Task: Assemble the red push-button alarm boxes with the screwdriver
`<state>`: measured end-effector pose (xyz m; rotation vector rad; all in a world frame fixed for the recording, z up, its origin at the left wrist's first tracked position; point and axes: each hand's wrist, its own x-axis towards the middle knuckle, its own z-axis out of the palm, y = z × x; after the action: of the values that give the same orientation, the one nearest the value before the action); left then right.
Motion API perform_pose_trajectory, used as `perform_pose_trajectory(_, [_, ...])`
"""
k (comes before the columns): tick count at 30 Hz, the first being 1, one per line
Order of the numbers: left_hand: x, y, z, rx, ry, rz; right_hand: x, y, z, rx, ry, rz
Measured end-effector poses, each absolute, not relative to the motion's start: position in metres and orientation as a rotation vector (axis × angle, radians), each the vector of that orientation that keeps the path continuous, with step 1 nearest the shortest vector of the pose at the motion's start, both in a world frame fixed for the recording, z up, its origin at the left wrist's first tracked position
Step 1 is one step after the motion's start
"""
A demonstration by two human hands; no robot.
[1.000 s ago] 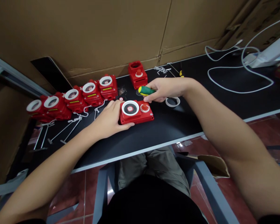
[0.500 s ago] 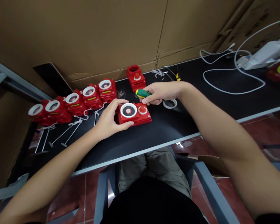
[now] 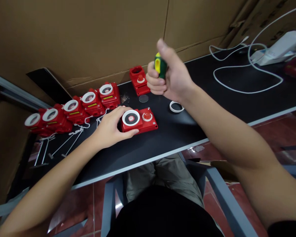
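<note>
The left hand [image 3: 110, 127] clasps the near end of the red switch box [image 3: 148, 122] lying flat on the black bench [image 3: 167, 138], while the right hand [image 3: 171, 79], raised above it, is fisted around the green-and-yellow screwdriver handle [image 3: 160, 65].

Left hand [image 3: 110, 130] grips red call-point box [image 3: 138, 120] on black table [image 3: 177, 131]; right hand [image 3: 171, 77] fisted around green-yellow screwdriver handle [image 3: 159, 65], raised above it.
</note>
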<state>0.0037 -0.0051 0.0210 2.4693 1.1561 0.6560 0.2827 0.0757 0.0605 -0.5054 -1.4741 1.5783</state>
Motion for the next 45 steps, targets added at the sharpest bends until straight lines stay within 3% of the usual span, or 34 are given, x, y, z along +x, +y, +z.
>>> perform_pose_trajectory(8, [0.008, -0.002, 0.022, 2.472, 1.137, 0.64, 0.271, 0.051, 0.08, -0.206, -1.303, 1.363])
perform_pose_trajectory(15, [0.011, -0.001, 0.031, 2.445, 1.165, 0.584, 0.261, 0.054, 0.071, -0.095, -1.283, 1.444])
perform_pose_trajectory(45, [0.01, 0.002, 0.026, 2.363, 1.18, 0.623, 0.265, 0.047, 0.071, -0.147, -1.433, 1.504])
